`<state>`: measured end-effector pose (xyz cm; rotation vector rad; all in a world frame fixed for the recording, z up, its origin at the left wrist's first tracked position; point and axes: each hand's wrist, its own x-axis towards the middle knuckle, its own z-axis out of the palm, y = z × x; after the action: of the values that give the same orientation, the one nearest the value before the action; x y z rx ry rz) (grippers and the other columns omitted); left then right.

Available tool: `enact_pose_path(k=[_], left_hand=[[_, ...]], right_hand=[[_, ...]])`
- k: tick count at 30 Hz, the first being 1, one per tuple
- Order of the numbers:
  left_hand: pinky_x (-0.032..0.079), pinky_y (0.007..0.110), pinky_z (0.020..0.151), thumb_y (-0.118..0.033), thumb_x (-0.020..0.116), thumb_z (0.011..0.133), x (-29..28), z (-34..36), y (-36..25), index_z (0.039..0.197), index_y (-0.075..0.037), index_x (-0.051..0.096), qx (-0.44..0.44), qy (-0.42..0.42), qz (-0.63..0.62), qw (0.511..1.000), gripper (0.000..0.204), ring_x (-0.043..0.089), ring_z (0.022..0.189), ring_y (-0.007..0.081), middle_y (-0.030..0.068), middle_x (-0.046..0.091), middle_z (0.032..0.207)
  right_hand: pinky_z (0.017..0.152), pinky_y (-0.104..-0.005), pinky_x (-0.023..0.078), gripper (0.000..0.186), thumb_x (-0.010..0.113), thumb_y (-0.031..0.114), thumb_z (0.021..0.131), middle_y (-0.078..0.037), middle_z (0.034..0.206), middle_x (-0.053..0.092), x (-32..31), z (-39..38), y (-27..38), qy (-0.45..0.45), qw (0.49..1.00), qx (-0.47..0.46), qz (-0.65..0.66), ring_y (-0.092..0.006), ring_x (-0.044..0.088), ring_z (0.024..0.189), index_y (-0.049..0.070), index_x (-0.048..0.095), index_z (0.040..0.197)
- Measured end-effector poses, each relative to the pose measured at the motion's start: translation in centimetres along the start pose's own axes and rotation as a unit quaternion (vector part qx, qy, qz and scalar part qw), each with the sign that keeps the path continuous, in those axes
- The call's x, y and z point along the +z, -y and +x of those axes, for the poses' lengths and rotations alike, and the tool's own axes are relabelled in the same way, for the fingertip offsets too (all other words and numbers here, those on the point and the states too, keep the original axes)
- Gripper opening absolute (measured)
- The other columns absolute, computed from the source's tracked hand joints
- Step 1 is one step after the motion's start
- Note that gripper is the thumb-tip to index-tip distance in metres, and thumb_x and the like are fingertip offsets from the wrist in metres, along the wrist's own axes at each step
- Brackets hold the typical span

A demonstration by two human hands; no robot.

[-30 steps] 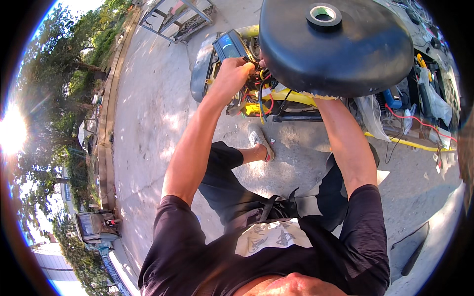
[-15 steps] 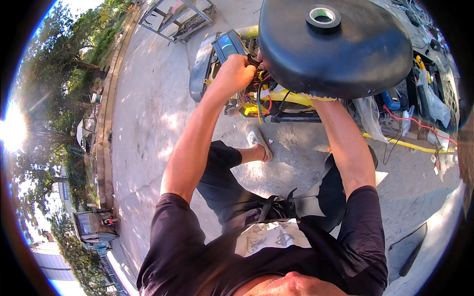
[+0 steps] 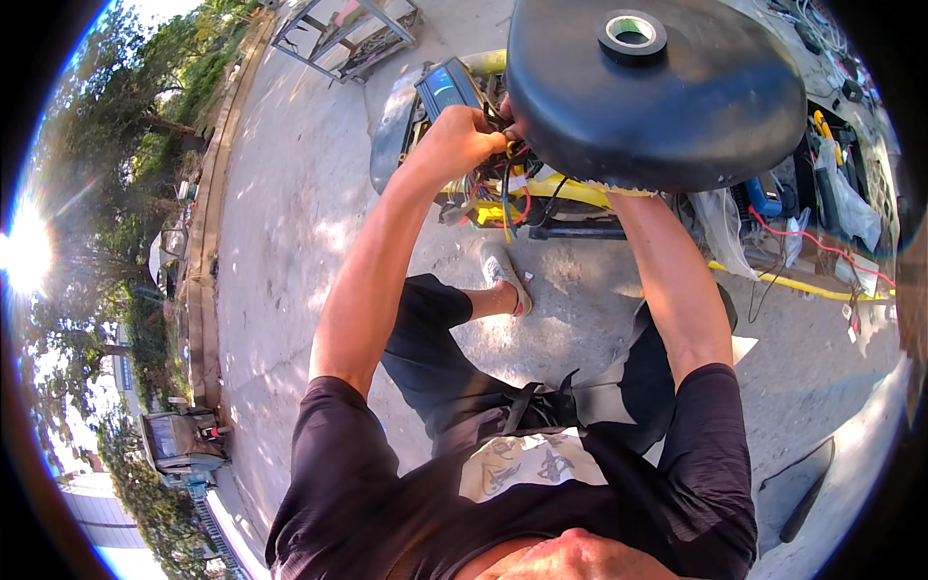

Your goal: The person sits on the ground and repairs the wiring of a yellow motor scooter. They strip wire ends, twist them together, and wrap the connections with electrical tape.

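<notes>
Just off the left edge of the black tank [image 3: 667, 111], we have a tangle of wires [image 3: 511, 179] right at our fingertips. Left hand [image 3: 459, 140] comes in from the side away from the tank, fingers curled, tips pinched on the wires; which strand, we cannot tell. Right hand [image 3: 513, 129] reaches from beneath the tank, only its fingers showing at that edge; whether it grasps anything, we cannot tell. Loose lengths run from the fingertips toward us, roughly downward beside the tank. Both hands about equally near. Blue-grey box [image 3: 448, 87] farther left of the tank; yellow frame [image 3: 580, 193] under it.
</notes>
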<state>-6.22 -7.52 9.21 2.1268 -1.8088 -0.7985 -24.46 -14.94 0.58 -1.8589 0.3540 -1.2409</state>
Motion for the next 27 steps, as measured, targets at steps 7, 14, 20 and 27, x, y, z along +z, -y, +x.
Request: enact_pose_path(k=[7, 14, 20, 27], left_hand=[[0.056, 0.037, 0.083, -0.014, 0.069, 0.093, 0.1, 0.2, 1.3, 0.106, 0.008, 0.078, 0.063, -0.024, 0.023, 0.997, 0.027, 0.072, 0.089, 0.0184, 0.0143, 0.078, 0.089], [0.059, 0.041, 0.092, -0.002, 0.058, 0.096, 1.0, -2.2, 1.6, 0.126, 0.001, 0.074, 0.222, -0.092, 0.182, 0.954, 0.035, 0.076, 0.100, 0.0417, 0.0228, 0.079, 0.109], [0.058, 0.039, 0.081, -0.006, 0.062, 0.101, 1.5, -1.1, 2.6, 0.123, 0.004, 0.077, 0.164, -0.112, 0.017, 0.980, 0.028, 0.076, 0.087, 0.0269, 0.0167, 0.081, 0.100], [0.055, 0.035, 0.069, -0.025, 0.076, 0.102, 1.1, 0.5, 1.0, 0.111, 0.005, 0.082, 0.011, -0.107, -0.027, 0.994, 0.032, 0.069, 0.073, 0.0118, 0.0135, 0.080, 0.086]], right_hand=[[0.070, -0.0332, 0.049, 0.015, 0.082, 0.010, 0.094, -0.003, 0.080, 0.067, -0.3, 0.3, 0.0, 0.001, 1.000, 0.004, 0.007, -0.0147, 0.058, 0.071, 0.003, 0.069, 0.092], [0.069, -0.0332, 0.049, 0.016, 0.083, 0.010, 0.094, -0.003, 0.080, 0.067, -0.6, 0.5, -0.5, 0.001, 1.000, 0.009, 0.011, -0.0145, 0.058, 0.071, 0.003, 0.069, 0.092], [0.069, -0.0331, 0.049, 0.016, 0.083, 0.011, 0.094, -0.003, 0.080, 0.067, -0.3, 0.6, -0.6, 0.009, 1.000, 0.013, 0.009, -0.0144, 0.058, 0.071, 0.003, 0.069, 0.092], [0.069, -0.0331, 0.049, 0.017, 0.084, 0.011, 0.094, -0.003, 0.080, 0.067, -0.1, 1.0, -0.4, 0.019, 1.000, 0.019, 0.005, -0.0142, 0.058, 0.070, 0.003, 0.069, 0.091]])
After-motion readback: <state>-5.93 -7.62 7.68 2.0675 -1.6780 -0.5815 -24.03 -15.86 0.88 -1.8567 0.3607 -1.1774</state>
